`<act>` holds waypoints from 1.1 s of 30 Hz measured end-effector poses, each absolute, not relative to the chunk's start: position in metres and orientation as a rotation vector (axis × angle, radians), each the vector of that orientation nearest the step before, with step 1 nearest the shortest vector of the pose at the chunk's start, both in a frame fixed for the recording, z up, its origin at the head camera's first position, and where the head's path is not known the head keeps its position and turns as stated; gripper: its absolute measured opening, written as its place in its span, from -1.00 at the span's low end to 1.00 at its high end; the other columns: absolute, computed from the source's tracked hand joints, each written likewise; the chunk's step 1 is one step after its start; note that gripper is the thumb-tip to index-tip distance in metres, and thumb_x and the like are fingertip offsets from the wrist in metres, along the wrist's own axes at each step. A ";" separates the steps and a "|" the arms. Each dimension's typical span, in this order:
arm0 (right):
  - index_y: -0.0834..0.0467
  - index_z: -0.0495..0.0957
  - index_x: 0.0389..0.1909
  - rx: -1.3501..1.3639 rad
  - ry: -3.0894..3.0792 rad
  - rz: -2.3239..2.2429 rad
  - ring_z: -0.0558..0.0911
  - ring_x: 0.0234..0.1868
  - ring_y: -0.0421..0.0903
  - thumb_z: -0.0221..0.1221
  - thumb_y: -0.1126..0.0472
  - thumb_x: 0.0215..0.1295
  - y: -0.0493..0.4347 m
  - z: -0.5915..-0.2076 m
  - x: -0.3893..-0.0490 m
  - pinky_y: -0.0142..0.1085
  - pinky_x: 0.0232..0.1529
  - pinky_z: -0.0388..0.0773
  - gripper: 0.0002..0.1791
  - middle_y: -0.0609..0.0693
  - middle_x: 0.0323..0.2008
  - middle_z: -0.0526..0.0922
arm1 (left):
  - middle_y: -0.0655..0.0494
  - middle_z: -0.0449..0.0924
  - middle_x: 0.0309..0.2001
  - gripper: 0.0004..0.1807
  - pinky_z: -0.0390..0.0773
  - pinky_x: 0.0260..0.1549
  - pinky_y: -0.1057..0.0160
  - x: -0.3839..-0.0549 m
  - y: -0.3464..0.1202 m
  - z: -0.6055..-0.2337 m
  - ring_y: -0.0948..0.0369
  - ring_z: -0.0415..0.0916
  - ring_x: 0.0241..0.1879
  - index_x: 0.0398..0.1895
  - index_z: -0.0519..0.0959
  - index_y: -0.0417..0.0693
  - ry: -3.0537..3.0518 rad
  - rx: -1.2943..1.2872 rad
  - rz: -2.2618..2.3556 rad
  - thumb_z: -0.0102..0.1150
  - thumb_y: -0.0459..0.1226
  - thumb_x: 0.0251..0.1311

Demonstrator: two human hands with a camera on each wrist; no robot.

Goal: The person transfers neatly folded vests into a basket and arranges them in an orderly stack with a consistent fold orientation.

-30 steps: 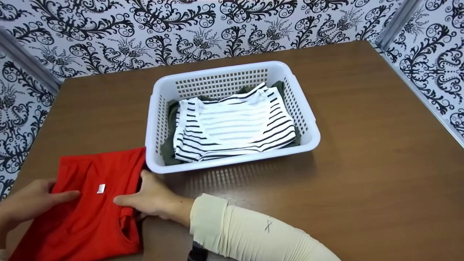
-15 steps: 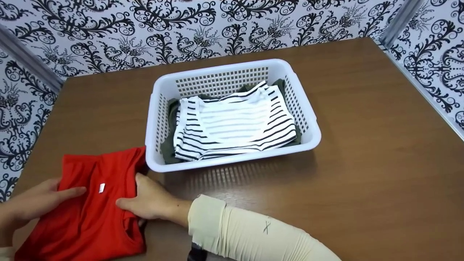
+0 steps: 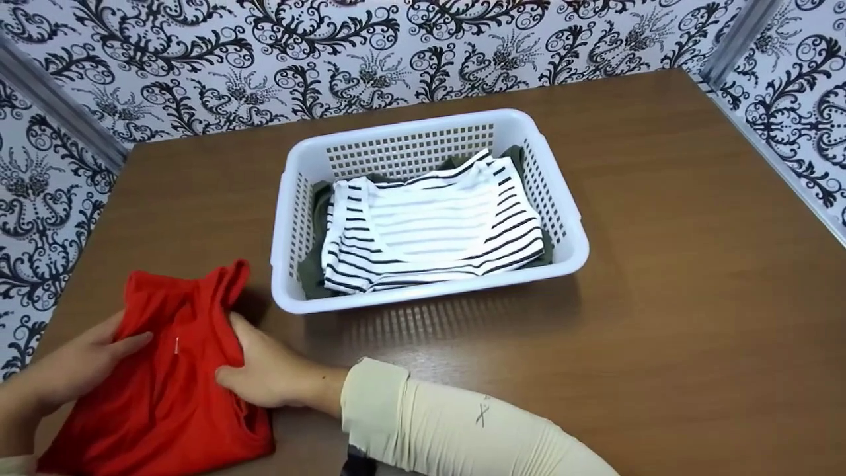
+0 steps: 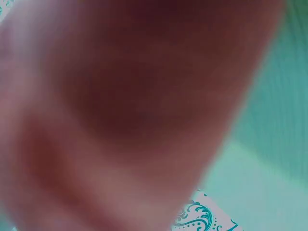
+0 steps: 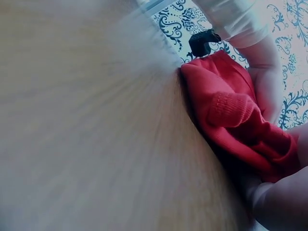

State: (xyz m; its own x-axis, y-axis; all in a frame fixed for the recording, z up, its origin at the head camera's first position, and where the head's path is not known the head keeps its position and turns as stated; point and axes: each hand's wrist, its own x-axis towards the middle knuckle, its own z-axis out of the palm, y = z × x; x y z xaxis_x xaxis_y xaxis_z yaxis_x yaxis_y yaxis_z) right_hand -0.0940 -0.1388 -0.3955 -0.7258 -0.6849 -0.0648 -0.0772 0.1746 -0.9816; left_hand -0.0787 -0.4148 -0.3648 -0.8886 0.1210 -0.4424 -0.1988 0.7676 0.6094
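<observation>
A folded red garment [image 3: 175, 410] lies at the front left of the table in the head view, its far edge raised and its middle bunched into folds. My left hand [image 3: 82, 363] grips its left side, thumb on top and the other fingers hidden by cloth. On the opposite side my right hand [image 3: 268, 367] holds it the same way, thumb over the fabric. A small white label shows nearly edge-on between the hands. In the right wrist view the red garment [image 5: 231, 110] shows a ribbed band. Blurred skin fills most of the left wrist view.
Right of the garment stands a white plastic basket [image 3: 429, 291]. Inside it a folded black-and-white striped garment [image 3: 436, 228] lies over dark green cloth [image 3: 310, 272]. The brown table [image 3: 694, 264] meets patterned walls at the back and sides.
Both hands have drawn the red garment's sides closer together and raised its far edge. That edge now stands apart from the basket's corner, and the label has turned edge-on.
</observation>
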 end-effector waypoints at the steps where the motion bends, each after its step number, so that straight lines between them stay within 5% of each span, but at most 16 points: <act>1: -0.02 0.15 0.47 -0.711 1.934 -1.596 0.43 0.17 -0.44 0.14 0.34 0.27 -0.139 -0.396 -0.093 -0.55 0.24 0.34 -0.25 -0.22 0.26 0.46 | -0.47 -0.19 0.53 -0.23 0.13 -0.08 0.78 -0.077 -0.415 -0.365 -0.43 -0.11 0.43 0.61 -0.27 -0.10 2.507 -0.064 0.938 -0.22 -0.02 0.57; 4: 0.01 0.09 0.52 -0.702 1.939 -1.573 0.36 0.29 -0.42 0.10 0.36 0.30 -0.138 -0.395 -0.090 -0.53 0.32 0.28 -0.22 -0.22 0.37 0.37 | -0.45 -0.14 0.53 -0.23 0.21 -0.08 0.73 -0.074 -0.416 -0.365 -0.14 0.15 0.41 0.62 -0.25 -0.05 2.541 -0.079 0.917 -0.20 0.00 0.56; 7: -0.02 0.01 0.57 -0.692 1.967 -1.537 0.27 0.40 -0.40 0.09 0.33 0.33 -0.135 -0.390 -0.088 -0.49 0.38 0.23 -0.18 -0.24 0.47 0.24 | -0.40 -0.09 0.53 -0.24 0.23 -0.12 0.70 -0.072 -0.416 -0.364 -0.08 0.19 0.37 0.62 -0.22 -0.03 2.557 -0.072 0.930 -0.20 0.01 0.56; 12: -0.04 -0.02 0.58 -0.753 1.966 -1.552 0.26 0.39 -0.42 0.07 0.30 0.37 -0.125 -0.378 -0.085 -0.50 0.39 0.21 -0.18 -0.26 0.47 0.22 | -0.33 -0.15 0.56 -0.24 0.16 -0.10 0.76 -0.066 -0.417 -0.360 -0.26 -0.08 0.45 0.63 -0.26 0.14 2.562 -0.058 1.000 -0.19 0.01 0.55; 15: -0.03 -0.02 0.58 -0.795 1.970 -1.576 0.32 0.34 -0.43 0.08 0.30 0.36 -0.117 -0.367 -0.083 -0.52 0.36 0.24 -0.18 -0.25 0.45 0.28 | -0.26 -0.04 0.54 -0.28 0.18 -0.12 0.75 -0.061 -0.416 -0.354 0.31 0.07 0.45 0.63 -0.18 0.18 2.624 -0.031 0.964 -0.16 -0.02 0.55; 19: -0.05 0.00 0.58 -0.814 1.962 -1.630 0.41 0.23 -0.46 0.08 0.30 0.33 -0.101 -0.349 -0.081 -0.55 0.28 0.31 -0.17 -0.24 0.38 0.38 | 0.24 0.27 0.41 -0.36 0.21 -0.11 0.74 -0.058 -0.410 -0.343 0.82 0.15 0.10 0.61 0.01 0.12 2.738 0.089 0.962 -0.11 -0.15 0.55; 23: -0.03 -0.03 0.59 -0.815 1.910 -1.695 0.38 0.27 -0.46 0.07 0.33 0.33 -0.078 -0.331 -0.081 -0.53 0.34 0.26 -0.15 -0.23 0.41 0.34 | 0.58 0.36 0.21 -0.42 0.26 -0.07 0.72 -0.058 -0.393 -0.327 0.69 0.34 0.07 0.55 0.14 0.03 2.814 0.240 1.050 -0.08 -0.31 0.52; 26: 0.02 -0.07 0.60 -0.797 1.860 -1.755 0.24 0.40 -0.43 0.06 0.37 0.34 -0.058 -0.319 -0.084 -0.48 0.45 0.12 -0.14 -0.22 0.50 0.19 | 0.46 0.43 0.20 -0.44 0.32 -0.05 0.68 -0.062 -0.373 -0.312 0.55 0.43 0.05 0.51 0.20 0.01 2.855 0.308 1.123 -0.07 -0.37 0.49; 33: -0.06 -0.08 0.60 -0.674 1.797 -1.871 0.42 0.32 -0.34 0.04 0.43 0.33 -0.017 -0.312 -0.101 -0.40 0.41 0.27 -0.11 -0.26 0.47 0.23 | 0.20 0.50 0.03 -0.54 0.42 -0.16 0.56 -0.077 -0.325 -0.281 0.36 0.47 -0.11 0.41 0.30 0.08 2.937 0.358 1.143 -0.07 -0.33 0.50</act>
State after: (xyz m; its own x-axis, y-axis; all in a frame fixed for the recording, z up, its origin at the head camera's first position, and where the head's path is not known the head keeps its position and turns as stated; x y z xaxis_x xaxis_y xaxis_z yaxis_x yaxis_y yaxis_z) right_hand -0.1012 -0.0174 -0.3117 -0.7760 -0.6298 0.0346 -0.0092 -0.0436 -0.9990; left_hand -0.0768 -0.3247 -0.2811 -0.9740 0.1981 0.1097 0.2201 0.7147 0.6639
